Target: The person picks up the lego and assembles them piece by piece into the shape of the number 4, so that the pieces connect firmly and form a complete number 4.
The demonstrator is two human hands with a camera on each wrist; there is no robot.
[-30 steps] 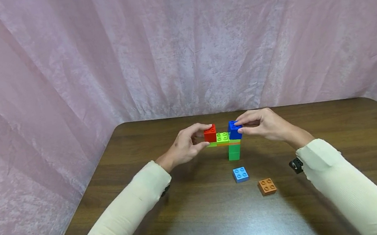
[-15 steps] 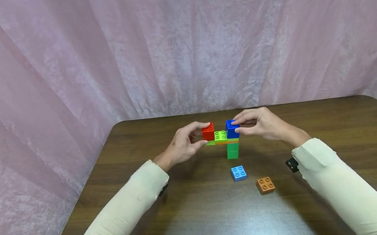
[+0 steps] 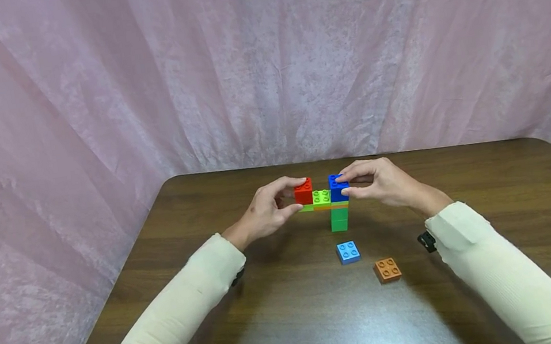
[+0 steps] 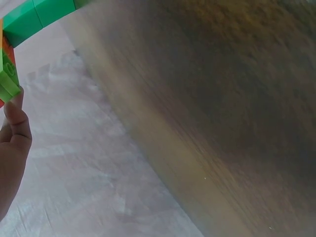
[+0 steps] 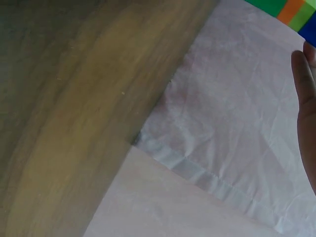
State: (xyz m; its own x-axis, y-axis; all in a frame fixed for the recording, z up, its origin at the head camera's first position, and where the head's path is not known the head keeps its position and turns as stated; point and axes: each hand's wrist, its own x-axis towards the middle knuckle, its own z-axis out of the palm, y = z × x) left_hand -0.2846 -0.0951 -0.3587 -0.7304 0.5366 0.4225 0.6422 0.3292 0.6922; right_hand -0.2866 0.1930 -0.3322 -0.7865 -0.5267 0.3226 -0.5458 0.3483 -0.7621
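Note:
A small structure of toy building bricks stands upright on the table, between both hands. Its base is a column of green bricks [image 3: 339, 219]. Above lie a thin orange layer and lime-green bricks [image 3: 321, 198], reaching out leftward past the column. On the left end sits a red brick [image 3: 303, 192], which my left hand [image 3: 266, 210] pinches between thumb and fingers. A dark blue brick [image 3: 337, 189] tops the right end, above the column, and my right hand [image 3: 382, 182] pinches it. In the right wrist view, the dark blue brick [image 5: 310, 32] touches the lime-green layer.
A light blue brick [image 3: 348, 252] lies in front of the structure, studs up. Nearer and to the right is an orange-brown brick [image 3: 388, 270]. The brown wooden table [image 3: 295, 320] ends at the back before a pink curtain [image 3: 262, 69].
Both hands keep their grip on the red and dark blue bricks. The whole view has shifted slightly, with the table and bricks a little higher and further left; nothing else visibly differs.

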